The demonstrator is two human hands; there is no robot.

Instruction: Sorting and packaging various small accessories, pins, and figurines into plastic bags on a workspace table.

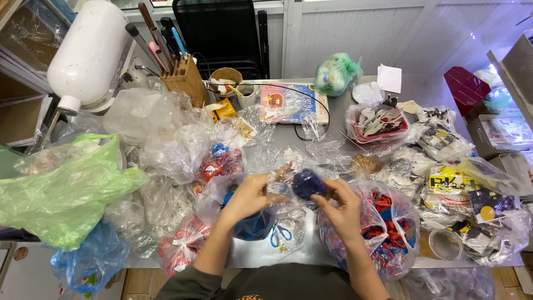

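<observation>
Both my hands meet over the middle of a cluttered grey table (333, 83). My left hand (251, 195) and my right hand (340, 206) together hold a small clear plastic bag with a dark blue round item (307, 183) inside it. My left hand pinches the bag's left side. My right hand's fingers curl under the blue item. Below my left hand lies a clear bag with blue pieces (252, 226), and small blue-handled scissors (281, 235) lie on the table under the hands.
A clear bag of red and blue pieces (391, 230) sits right of my hands, another red-filled bag (221, 161) to the upper left. A green plastic bag (66, 189) fills the left. A wooden tool block (186, 80), a book (288, 103) and a red tray (380, 130) stand farther back.
</observation>
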